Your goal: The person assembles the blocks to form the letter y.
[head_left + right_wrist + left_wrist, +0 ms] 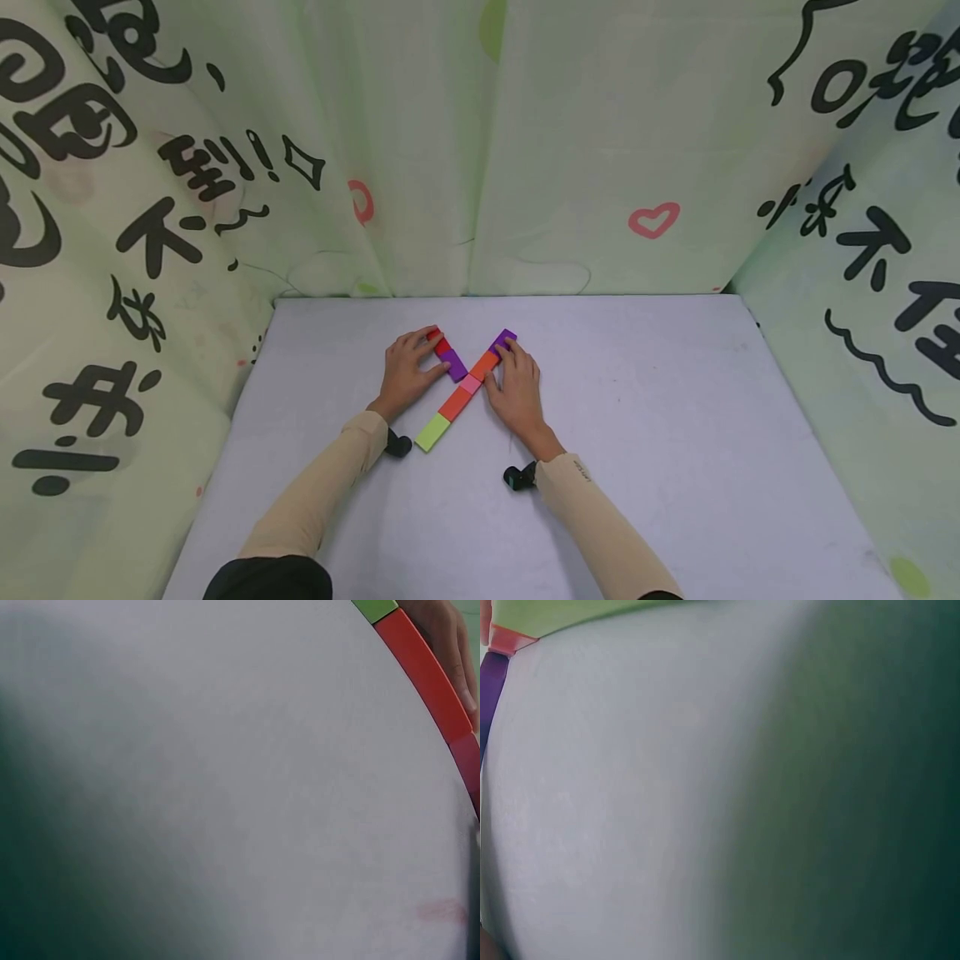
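Coloured rectangular blocks lie in a Y-like figure in the head view. Its long line runs from a light green block (432, 432) through a red-orange block (455, 404), a pink block (470, 383) and an orange block (483, 365) to a purple block (512, 335). A red block (443, 344) and another purple block (454, 367) form the short left branch. My left hand (405, 372) holds that branch, index finger near the red end and thumb at the purple block. My right hand (519, 393) holds the orange and purple blocks with thumb and fingertips.
The blocks lie on a white table (637, 400), whose far edge meets a pale green curtain (600, 150) with dark lettering. Curtains also flank both sides. Small black wrist devices (519, 477) sit under the sleeves. Both wrist views show mostly blurred tabletop.
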Available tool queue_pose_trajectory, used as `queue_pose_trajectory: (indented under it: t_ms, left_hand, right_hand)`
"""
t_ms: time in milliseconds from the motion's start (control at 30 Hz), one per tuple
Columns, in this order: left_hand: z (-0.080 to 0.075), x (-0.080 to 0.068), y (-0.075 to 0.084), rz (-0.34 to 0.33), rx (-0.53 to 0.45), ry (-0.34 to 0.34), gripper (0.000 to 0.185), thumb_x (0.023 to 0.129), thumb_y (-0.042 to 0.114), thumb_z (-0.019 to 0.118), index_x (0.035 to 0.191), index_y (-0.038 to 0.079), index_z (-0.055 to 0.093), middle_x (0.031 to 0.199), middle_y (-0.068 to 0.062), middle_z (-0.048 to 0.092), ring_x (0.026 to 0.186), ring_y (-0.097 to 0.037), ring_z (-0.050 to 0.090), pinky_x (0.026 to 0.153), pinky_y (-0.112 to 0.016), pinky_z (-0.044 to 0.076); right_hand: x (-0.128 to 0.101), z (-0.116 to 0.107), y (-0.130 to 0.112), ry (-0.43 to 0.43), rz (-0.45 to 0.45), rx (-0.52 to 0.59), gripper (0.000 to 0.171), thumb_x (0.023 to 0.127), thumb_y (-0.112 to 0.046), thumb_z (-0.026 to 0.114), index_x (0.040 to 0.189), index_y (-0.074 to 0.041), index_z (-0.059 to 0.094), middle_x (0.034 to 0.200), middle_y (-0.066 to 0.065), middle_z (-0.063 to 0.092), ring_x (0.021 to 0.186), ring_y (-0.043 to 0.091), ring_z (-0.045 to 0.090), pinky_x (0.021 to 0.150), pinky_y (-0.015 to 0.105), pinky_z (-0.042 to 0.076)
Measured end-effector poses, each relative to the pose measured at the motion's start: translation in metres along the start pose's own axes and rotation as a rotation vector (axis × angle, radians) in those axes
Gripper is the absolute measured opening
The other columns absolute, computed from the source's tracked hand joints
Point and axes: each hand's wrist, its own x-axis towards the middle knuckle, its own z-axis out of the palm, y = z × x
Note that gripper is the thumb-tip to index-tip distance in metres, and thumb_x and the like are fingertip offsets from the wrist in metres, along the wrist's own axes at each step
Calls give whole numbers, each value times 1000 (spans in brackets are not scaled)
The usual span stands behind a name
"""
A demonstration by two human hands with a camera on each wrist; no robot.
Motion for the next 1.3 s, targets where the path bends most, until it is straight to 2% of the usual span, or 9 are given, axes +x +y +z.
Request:
queue_pose_trajectory:
  t_ms: [300, 633, 1300]
  left_hand:
    - [1, 0, -1, 5, 2, -4, 63, 94, 41, 76, 150, 19, 59, 159, -5, 50, 146, -33, 42, 119, -64, 29]
    - [-1, 2, 0, -25, 5, -47, 63, 96, 44, 73, 152, 22, 56, 162, -1, 47, 148, -30, 40, 122, -61, 26]
    - [1, 2, -2, -22, 1, -31, 62, 95, 43, 75, 150, 22, 58, 161, -1, 48, 148, -31, 40, 121, -61, 27]
  right_hand:
    - [0, 1, -1, -8, -2, -14, 56, 101, -26, 61, 151, -3, 49, 164, 16, 39, 149, 37, 40, 127, 60, 23]
    - [1, 2, -1, -20, 6, -16, 56, 102, -25, 60, 152, -4, 48, 165, 15, 38, 151, 36, 38, 128, 59, 21]
    - [0, -1, -2, 0, -26, -10, 53, 102, -23, 59, 151, -3, 50, 163, 17, 41, 147, 37, 41, 127, 60, 24]
